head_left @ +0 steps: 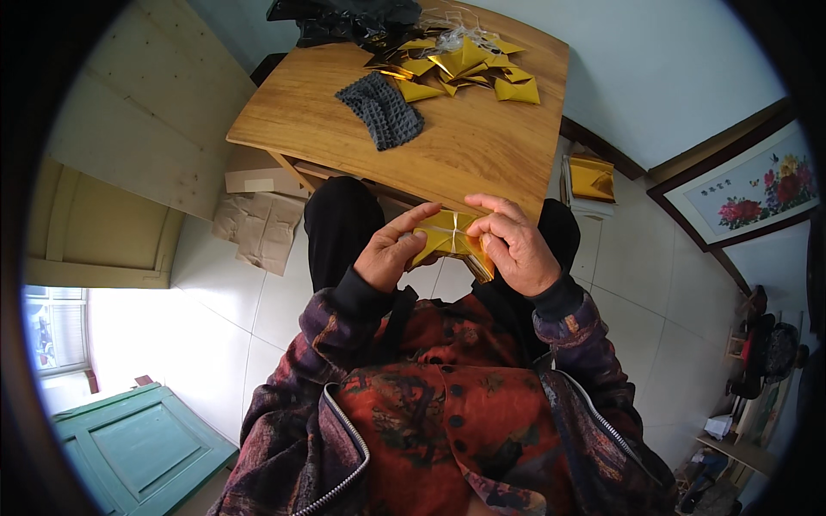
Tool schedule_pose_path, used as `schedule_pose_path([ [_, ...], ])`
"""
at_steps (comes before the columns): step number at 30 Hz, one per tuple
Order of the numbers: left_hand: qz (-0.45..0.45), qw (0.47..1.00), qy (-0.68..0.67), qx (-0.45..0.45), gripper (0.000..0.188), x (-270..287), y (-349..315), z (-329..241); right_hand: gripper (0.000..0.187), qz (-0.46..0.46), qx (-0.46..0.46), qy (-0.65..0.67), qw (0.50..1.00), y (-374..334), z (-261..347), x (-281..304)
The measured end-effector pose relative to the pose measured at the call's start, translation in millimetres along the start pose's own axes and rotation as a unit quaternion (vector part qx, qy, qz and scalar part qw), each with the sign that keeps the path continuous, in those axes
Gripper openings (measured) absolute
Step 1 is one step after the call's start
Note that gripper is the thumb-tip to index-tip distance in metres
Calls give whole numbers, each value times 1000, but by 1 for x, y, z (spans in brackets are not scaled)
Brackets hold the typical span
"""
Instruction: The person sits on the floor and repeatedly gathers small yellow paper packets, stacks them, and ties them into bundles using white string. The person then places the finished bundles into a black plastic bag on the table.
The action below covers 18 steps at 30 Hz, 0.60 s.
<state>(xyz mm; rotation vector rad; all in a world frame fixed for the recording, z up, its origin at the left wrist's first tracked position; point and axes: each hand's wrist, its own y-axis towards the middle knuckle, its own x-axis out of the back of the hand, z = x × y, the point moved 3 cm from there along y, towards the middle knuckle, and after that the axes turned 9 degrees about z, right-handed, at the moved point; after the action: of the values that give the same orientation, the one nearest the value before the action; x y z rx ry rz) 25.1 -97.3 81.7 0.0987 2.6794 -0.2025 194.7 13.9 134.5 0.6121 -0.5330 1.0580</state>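
Between my hands, above my lap, is a bundle of folded gold foil paper (437, 239). A thin white band or string crosses its middle. My left hand (389, 251) grips the bundle's left side, thumb and index finger on it. At the right side my right hand (520, 251) closes on it with bent fingers, its index finger reaching over the top edge. The fingers underneath are hidden. Beyond them, on the wooden table (482, 146), lie several loose folded gold paper pieces (469, 62) and a dark grey knitted cloth (385, 110).
Black plastic (353, 21) and clear stringy wrapping (460, 34) lie at the table's far end. Flattened cardboard (268, 228) is on the floor to the left. A stack of gold paper (590, 177) stands right of the table. A framed flower picture (748, 189) leans by the wall.
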Motion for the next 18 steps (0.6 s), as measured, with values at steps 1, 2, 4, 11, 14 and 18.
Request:
schedule_pose_path([
  [1, -1, 1000, -2, 1, 45, 0, 0, 0, 14, 1, 2, 2, 1000, 0, 0, 0],
  [2, -2, 1000, -1, 1, 45, 1, 0, 0, 14, 1, 2, 6, 1000, 0, 0, 0],
  [4, -7, 1000, -14, 1, 44, 1, 0, 1, 17, 6, -35, 61, 998, -2, -3, 0],
  [11, -17, 996, -88, -20, 42, 1, 0, -1, 48, -4, -34, 63, 997, -8, -10, -3],
  [14, -29, 995, -100, 3, 42, 4, 1, 1, 65, 31, -33, 40, 998, -12, -9, -9],
  [18, -31, 994, -101, -5, 42, 11, 3, 4, 75, 56, -53, 13, 997, -15, -12, -13],
])
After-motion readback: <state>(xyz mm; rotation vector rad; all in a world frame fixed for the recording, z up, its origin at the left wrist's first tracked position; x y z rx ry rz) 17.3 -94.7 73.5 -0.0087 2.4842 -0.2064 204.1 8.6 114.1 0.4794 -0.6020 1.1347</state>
